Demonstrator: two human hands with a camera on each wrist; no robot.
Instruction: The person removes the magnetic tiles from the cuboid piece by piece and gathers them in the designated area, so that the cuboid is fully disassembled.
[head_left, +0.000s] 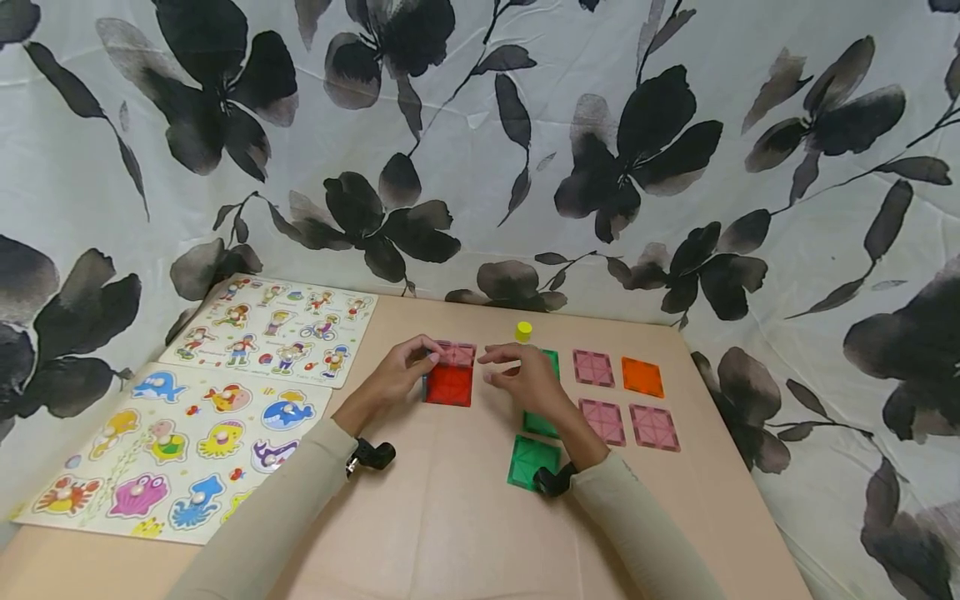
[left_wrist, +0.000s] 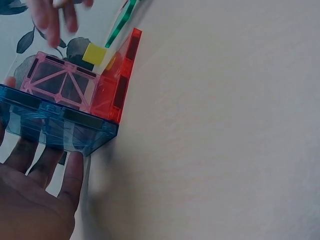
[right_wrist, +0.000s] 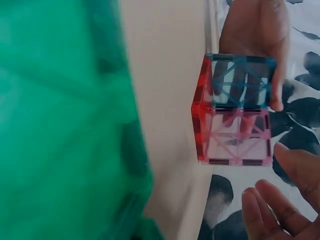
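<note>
A red square magnetic tile lies on the table, with a pink tile upright at its back edge and a blue tile upright at its left edge; the three meet at their edges. My left hand holds the blue tile, its fingers on the outer face and thumb near the upper edge. My right hand hovers to the right of these tiles, fingers loosely bent and apart, nothing between them. Beneath the right wrist lies a green tile, with more green tiles partly hidden behind the hand.
Pink tiles and an orange tile lie flat at the right. A small yellow piece stands near the back edge. Two picture puzzle boards cover the left side. A floral cloth hangs behind the table.
</note>
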